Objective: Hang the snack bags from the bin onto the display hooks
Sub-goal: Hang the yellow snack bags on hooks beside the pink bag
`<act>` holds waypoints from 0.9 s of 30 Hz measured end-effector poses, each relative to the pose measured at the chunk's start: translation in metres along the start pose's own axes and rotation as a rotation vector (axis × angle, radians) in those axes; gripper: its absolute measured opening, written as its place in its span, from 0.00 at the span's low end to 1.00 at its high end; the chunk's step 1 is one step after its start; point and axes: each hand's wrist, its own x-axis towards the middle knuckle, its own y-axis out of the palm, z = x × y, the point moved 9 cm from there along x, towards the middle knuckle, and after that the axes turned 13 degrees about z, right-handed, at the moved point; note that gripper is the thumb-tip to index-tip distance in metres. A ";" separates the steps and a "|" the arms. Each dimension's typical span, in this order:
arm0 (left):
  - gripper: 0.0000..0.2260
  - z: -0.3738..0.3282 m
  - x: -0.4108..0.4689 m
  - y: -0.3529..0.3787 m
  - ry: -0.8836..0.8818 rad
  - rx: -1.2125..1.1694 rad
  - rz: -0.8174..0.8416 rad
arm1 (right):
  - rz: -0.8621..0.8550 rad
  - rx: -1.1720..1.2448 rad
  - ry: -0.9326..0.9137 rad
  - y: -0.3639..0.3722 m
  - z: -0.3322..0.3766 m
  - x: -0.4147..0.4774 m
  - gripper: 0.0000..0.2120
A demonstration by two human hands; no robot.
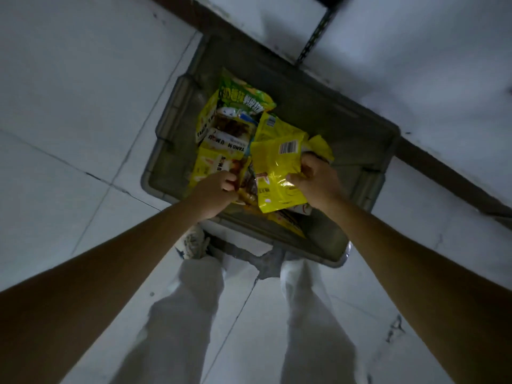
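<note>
A grey plastic bin stands on the floor below me, holding several snack bags. My right hand grips the edge of a plain yellow bag, which shows its barcode side and lies over the pile. My left hand pinches the edge of a bag with a brown picture near the bin's front. Yellow-and-white printed bags lie in the middle. A green bag leans at the far end. No display hooks are in view.
The bin sits on pale floor tiles. A dark strip runs along the floor behind it, with a perforated metal upright rising at the back. My legs in light trousers and one shoe are just in front of the bin.
</note>
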 end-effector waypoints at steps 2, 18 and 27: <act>0.21 -0.023 -0.037 -0.006 0.025 -0.108 0.007 | -0.027 0.192 0.010 -0.007 0.017 -0.036 0.21; 0.07 -0.137 -0.243 0.027 0.265 -0.194 0.100 | -0.126 0.752 -0.134 -0.032 0.093 -0.258 0.15; 0.05 -0.234 -0.350 0.038 0.411 -0.127 0.009 | -0.188 0.838 -0.288 -0.101 0.141 -0.364 0.15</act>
